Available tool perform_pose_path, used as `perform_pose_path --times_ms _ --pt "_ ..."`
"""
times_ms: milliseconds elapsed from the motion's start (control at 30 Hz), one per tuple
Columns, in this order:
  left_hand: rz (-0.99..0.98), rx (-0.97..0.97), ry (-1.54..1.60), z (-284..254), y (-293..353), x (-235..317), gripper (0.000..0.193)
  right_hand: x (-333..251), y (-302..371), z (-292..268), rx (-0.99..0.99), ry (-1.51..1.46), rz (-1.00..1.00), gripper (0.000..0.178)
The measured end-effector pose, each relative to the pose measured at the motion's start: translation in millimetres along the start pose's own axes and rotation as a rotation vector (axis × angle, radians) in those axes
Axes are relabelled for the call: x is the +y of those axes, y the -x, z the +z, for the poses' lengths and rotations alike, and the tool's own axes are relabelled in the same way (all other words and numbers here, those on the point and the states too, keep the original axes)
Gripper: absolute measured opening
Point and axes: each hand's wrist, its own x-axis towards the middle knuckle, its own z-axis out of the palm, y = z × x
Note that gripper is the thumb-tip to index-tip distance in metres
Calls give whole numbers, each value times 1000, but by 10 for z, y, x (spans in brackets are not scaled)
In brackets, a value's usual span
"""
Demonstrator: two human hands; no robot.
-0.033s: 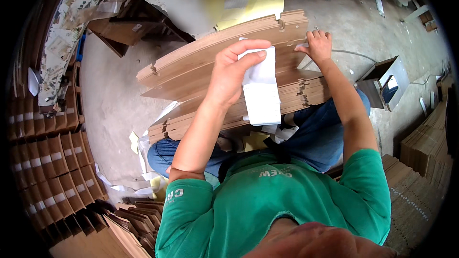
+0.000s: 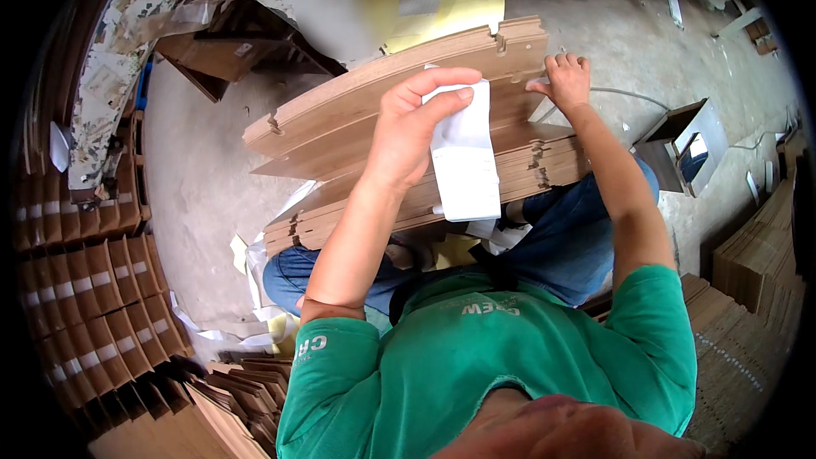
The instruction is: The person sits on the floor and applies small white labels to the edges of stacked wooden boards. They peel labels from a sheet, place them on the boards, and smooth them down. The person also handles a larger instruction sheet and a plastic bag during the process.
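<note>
My left hand is closed, pinching a white folded strip of paper between thumb and bent forefinger. The strip hangs down in front of notched brown boards. Those boards stand in two long bundles: a far one leaning back and a near one by my legs, with brown panel faces between them. At the far bundle's right end is my right hand, its thumb stretched out against the board and apart from the curled fingers. Something small and whitish shows at that thumb tip; I cannot make out what it is.
Rows of brown divided boxes stand at the left. Brown board stacks lie at the right, near a small open box with a white front. Beyond the boards is yellow sheeting. A grey cable and paper scraps lie on the concrete floor.
</note>
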Motion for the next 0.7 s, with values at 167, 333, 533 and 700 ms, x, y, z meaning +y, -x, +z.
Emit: perform_pose_path --times_ms 167,333,533,700 --pt "41 -22 94 6 40 291 26 314 206 76 -374 -42 -119 34" --pt "97 35 147 -66 -123 290 31 150 168 -742 -657 -663 -10 34" --pt "20 208 43 -327 -501 -128 34 -932 92 -1330 -651 -1798 283 28" --pt "5 23 -32 -380 -278 -232 36 -1066 61 -1225 -554 -1868 375 24"
